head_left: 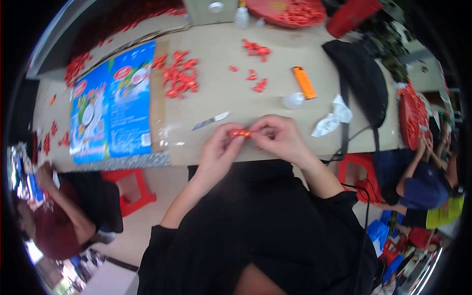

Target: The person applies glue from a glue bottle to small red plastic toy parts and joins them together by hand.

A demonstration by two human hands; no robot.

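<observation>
Close to the table's front edge, my left hand (218, 150) and my right hand (282, 138) meet over a small shiny red piece with yellow spots (240, 133). Fingertips of both hands pinch it from either side; its exact kind is too small to make out. Just beyond my left hand lies a slim craft knife (211, 121) with a pale handle. A heap of small red pieces (180, 76) sits farther left. Smaller clusters of red pieces (256, 49) lie beyond my hands. To the right are an orange lighter (304, 82) and a translucent round container (293, 101).
Flattened blue printed cardboard (114, 103) covers the table's left. A crumpled white tissue (333, 118) and black bag (361, 81) lie right. At the back stand a small bottle (242, 17) and red basin (290, 14). Red stools (129, 191) and co-workers (425, 172) flank me.
</observation>
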